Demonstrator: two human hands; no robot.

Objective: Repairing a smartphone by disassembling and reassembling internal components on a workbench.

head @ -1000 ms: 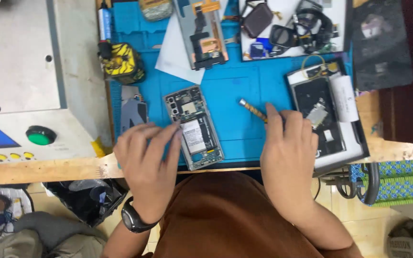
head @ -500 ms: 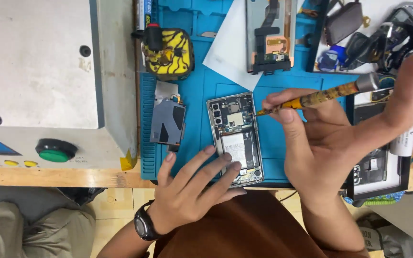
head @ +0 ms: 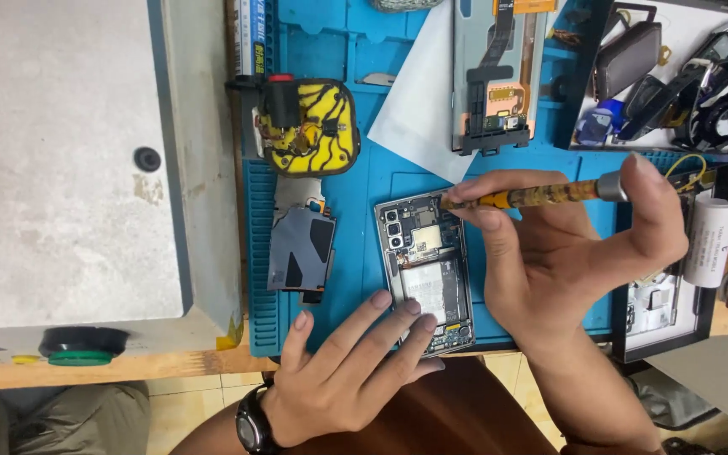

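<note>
**Opened phone on blue mat, driver tip at its upper edge**

Head cam, looking straight down at bench.

- Opened phone [head: 425,271]: back cover off, lies flat on blue work mat [head: 355,194], long axis running away from the person. Camera cluster at upper L corner, pale battery in lower half, boards exposed.
- Left hand [head: 343,371]: flat, fingers spread and extended, not gripping anything. Fingertips [head: 381,300] press on lower part of phone and mat just beside it. Black wristwatch [head: 248,427] on wrist.
- Right hand [head: 566,257]: closed around screwdriver [head: 541,195], amber/yellow handle w/ grey metal cap. Thumb and 1st fingers pinch shaft near tip; another finger curls over cap end. Driver lies nearly horizontal, tip at phone's upper R edge. Can't tell if the tip sits in a screw.
- Detached dark back plate [head: 301,247] w/ coil, just L of phone, on mat, not touching it.
- Yellow-and-black gadget [head: 309,126] above that plate, near mat's L edge.
- White paper sheet [head: 421,109] above phone; grey screen assembly [head: 496,72] w/ orange flex cable partly over it.
- White tray [head: 684,50] upper R: dark cases, round black parts.
- White cylinder [head: 709,240] R of right hand, near a 2nd black-framed tray [head: 663,333].
- Grey machine housing [head: 61,152] fills L side; green button [head: 80,352] at its lower edge.
</note>
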